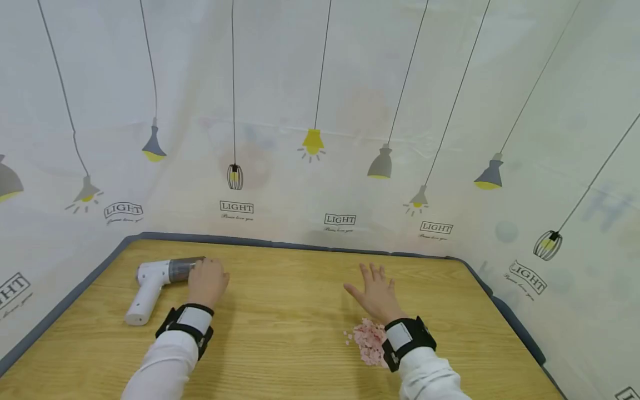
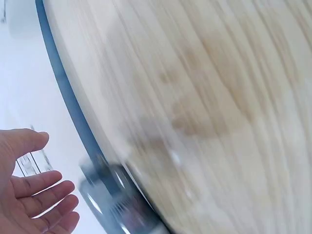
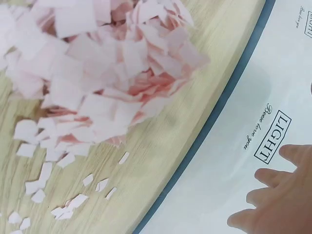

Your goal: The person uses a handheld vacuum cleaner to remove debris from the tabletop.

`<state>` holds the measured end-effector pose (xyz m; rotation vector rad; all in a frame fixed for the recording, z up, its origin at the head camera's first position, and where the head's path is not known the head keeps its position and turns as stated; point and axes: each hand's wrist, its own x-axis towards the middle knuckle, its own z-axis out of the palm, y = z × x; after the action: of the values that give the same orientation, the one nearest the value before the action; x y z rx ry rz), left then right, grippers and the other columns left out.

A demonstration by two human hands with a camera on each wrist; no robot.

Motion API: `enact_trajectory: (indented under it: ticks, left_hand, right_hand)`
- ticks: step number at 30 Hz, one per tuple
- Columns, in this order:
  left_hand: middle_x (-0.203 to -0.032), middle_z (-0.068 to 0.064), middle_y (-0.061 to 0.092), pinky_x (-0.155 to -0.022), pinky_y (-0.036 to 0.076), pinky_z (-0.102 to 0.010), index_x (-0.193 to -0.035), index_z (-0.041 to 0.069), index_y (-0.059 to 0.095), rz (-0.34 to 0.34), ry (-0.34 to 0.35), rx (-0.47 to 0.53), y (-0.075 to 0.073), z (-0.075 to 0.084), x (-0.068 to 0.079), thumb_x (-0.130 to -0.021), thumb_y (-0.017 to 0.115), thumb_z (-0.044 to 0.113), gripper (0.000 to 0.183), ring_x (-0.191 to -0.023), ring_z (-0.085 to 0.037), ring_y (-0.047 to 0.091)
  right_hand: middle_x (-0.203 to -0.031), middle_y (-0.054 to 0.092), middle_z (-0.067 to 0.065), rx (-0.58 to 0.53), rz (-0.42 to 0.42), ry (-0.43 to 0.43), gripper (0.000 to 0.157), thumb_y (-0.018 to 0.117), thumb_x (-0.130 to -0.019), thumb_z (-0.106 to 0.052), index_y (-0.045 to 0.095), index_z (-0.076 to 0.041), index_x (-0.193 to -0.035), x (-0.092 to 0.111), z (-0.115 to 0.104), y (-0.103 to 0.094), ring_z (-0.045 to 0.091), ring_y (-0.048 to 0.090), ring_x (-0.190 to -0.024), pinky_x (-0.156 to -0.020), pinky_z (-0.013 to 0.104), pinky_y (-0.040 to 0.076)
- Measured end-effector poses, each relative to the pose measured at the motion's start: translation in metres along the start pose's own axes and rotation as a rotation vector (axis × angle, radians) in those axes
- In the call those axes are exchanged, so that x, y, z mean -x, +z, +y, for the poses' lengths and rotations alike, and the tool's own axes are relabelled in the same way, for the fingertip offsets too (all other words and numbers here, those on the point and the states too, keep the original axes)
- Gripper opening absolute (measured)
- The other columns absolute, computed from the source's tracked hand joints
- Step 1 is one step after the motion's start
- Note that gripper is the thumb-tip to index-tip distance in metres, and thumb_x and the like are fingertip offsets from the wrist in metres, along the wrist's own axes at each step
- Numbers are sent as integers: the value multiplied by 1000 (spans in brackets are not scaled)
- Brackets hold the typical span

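Note:
A white handheld vacuum cleaner (image 1: 150,286) with a dark see-through dust cup lies at the left of the table. My left hand (image 1: 208,282) is at its nozzle end, covering part of it in the head view. In the left wrist view that hand (image 2: 34,195) has its fingers extended and apart from the blurred vacuum cup (image 2: 124,204). A pile of pink paper scraps (image 1: 369,341) lies on the right of the table, small pieces scattered beside it. My right hand (image 1: 378,294) hovers just beyond the pile, fingers spread, holding nothing.
The wooden table (image 1: 285,311) has a dark grey edging (image 1: 300,248) along its back and sides. Around it hangs a pale curtain (image 1: 280,83) printed with lamps and the word LIGHT. A strapped band circles each wrist.

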<state>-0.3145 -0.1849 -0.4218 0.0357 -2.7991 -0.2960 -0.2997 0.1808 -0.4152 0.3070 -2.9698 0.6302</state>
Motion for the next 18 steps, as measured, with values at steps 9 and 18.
enact_trajectory:
  ticks: [9, 18]
  left_hand:
    - [-94, -39, 53, -72, 48, -55, -99, -25, 50, 63, -194, 29, -11, -56, 14, -84, 64, 12, 42, -90, -50, 51]
    - [-90, -48, 46, -71, 45, -59, -98, -38, 37, 205, -168, -50, -4, -86, 27, -83, 45, -8, 34, -82, -55, 50]
  right_hand:
    - [-147, 20, 31, -9, 4, 15, 75, 46, -93, -51, 22, -1, -144, 0, 5, -6, 46, 7, -137, -106, 67, 8]
    - [-147, 22, 31, 11, 9, 24, 73, 49, -93, -47, 23, -1, -144, 1, 12, -4, 47, 8, -137, -106, 67, 9]
